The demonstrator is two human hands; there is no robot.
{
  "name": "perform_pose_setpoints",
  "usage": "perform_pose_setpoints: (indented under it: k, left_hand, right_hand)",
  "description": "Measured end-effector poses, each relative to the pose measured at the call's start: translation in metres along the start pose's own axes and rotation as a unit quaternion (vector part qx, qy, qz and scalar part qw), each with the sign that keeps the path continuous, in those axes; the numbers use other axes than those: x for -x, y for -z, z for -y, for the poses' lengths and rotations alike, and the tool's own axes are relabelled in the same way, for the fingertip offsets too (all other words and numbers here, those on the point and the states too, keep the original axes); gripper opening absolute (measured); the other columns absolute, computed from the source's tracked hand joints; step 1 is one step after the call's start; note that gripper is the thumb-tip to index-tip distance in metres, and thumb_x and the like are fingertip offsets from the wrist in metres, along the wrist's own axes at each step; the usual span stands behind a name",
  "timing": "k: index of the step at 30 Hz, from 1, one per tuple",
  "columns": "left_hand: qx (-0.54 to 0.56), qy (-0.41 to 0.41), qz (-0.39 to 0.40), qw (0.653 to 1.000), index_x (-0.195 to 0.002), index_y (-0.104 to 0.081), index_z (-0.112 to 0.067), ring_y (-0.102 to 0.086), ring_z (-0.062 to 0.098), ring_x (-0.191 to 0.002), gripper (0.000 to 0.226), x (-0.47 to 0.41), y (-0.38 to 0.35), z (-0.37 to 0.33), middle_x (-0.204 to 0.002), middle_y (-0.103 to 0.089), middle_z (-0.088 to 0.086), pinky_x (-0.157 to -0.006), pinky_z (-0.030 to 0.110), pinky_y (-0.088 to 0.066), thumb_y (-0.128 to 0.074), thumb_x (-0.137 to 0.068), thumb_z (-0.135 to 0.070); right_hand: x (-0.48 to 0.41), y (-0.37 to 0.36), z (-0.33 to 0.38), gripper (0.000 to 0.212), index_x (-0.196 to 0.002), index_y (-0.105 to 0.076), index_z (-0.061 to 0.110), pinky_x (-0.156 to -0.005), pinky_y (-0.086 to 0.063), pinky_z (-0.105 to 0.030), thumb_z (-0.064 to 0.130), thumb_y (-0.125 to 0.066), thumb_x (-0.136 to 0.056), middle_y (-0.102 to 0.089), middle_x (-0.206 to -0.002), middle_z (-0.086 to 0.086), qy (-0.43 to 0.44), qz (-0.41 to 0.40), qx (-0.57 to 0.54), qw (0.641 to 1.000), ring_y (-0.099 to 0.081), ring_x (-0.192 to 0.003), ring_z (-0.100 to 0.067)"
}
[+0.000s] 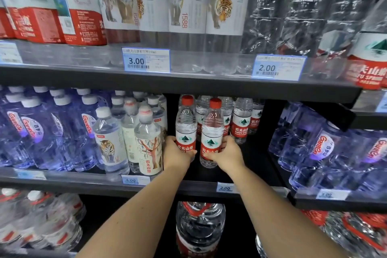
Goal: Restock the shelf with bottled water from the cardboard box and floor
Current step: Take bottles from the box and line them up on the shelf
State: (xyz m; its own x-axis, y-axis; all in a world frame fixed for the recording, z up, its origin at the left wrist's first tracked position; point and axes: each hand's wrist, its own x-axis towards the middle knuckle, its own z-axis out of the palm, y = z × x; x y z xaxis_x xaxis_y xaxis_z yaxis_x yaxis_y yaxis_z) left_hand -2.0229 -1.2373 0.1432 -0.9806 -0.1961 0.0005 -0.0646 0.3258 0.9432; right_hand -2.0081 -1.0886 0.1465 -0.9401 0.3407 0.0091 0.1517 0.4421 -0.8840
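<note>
Holding one red-cap bottle each, the left hand (177, 153) grips the left bottle (185, 125) and the right hand (225, 154) the right bottle (211, 134), fingers wrapped low, likely to stand them upright in the shelf (199, 186) gap.

We face dark shelf boards (188, 84) carrying price tags (146, 59) at twelve and five o'clock.

I am seeing my left hand (177, 154) covering the base of one red-capped bottle (186, 126). The top shelf bottles (188, 6) are getting cut off above, and the small price tag (225, 187) is blurring.
</note>
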Motion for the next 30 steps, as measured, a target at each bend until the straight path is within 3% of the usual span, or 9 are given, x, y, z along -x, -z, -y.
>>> perform_pose_setpoints:
  k: [6, 12, 17, 23, 26, 30]
  left_hand:
    - [0.012, 0.018, -0.025, 0.999, -0.117, -0.045, -0.010, -0.059, 0.021, -0.104, 0.054, -0.022, -0.014, -0.004, -0.116, -0.063, 0.009, -0.085, 0.028, -0.044, -0.079, -0.075, -0.004]
    - [-0.003, 0.009, -0.037, 0.999, -0.115, -0.045, -0.008, -0.060, 0.025, -0.109, 0.049, -0.036, -0.023, -0.003, -0.115, -0.063, 0.009, -0.084, 0.027, -0.042, -0.076, -0.078, -0.003]
    - [-0.038, -0.010, -0.027, 0.999, -0.109, -0.046, -0.013, -0.061, 0.024, -0.106, 0.049, -0.047, -0.023, 0.002, -0.111, -0.063, 0.006, -0.090, 0.036, -0.048, -0.081, -0.074, -0.014]
    - [-0.046, -0.007, -0.025, 0.999, -0.109, -0.047, -0.013, -0.061, 0.025, -0.107, 0.052, -0.048, -0.025, 0.003, -0.112, -0.063, 0.008, -0.092, 0.040, -0.050, -0.083, -0.072, -0.016]
    - [-0.056, -0.010, -0.015, 0.998, -0.117, -0.049, -0.011, -0.060, 0.026, -0.110, 0.056, -0.040, -0.024, 0.003, -0.117, -0.061, 0.010, -0.096, 0.042, -0.050, -0.080, -0.071, -0.011]
    - [-0.071, -0.053, -0.002, 0.996, -0.121, -0.050, -0.011, -0.060, 0.026, -0.107, 0.053, -0.014, -0.011, -0.011, -0.115, -0.059, 0.011, -0.094, 0.040, -0.050, -0.071, -0.072, -0.008]
  right_hand:
    - [-0.025, -0.017, 0.003, 0.053, -0.094, -0.051, 0.017, -0.074, -0.048, -0.029, 0.020, -0.091, -0.060, -0.067, -0.108, -0.006, -0.025, 0.005, 0.005, 1.000, -0.065, -0.095, -0.020]
    - [-0.043, -0.022, 0.011, 0.054, -0.105, -0.054, 0.011, -0.080, -0.049, -0.030, 0.021, -0.088, -0.065, -0.067, -0.112, -0.009, -0.032, -0.006, 0.014, 0.999, -0.065, -0.103, -0.025]
    - [-0.045, -0.023, 0.012, 0.057, -0.111, -0.055, 0.006, -0.076, -0.047, -0.029, 0.023, -0.087, -0.067, -0.067, -0.113, -0.010, -0.037, -0.013, 0.020, 0.999, -0.065, -0.103, -0.025]
    - [-0.042, -0.019, 0.012, 0.052, -0.110, -0.055, 0.008, -0.073, -0.043, -0.027, 0.025, -0.084, -0.071, -0.066, -0.110, -0.007, -0.026, -0.009, 0.047, 0.999, -0.064, -0.099, -0.023]
    - [-0.033, -0.014, 0.011, 0.042, -0.104, -0.055, 0.014, -0.075, -0.048, -0.030, 0.027, -0.081, -0.074, -0.062, -0.100, -0.001, -0.013, -0.008, 0.078, 0.997, -0.060, -0.090, -0.018]
    - [-0.004, 0.009, 0.027, 0.033, -0.102, -0.058, 0.017, -0.081, -0.051, -0.033, 0.024, -0.077, -0.076, -0.057, -0.097, 0.004, 0.052, 0.001, 0.167, 0.985, -0.061, -0.094, -0.019]
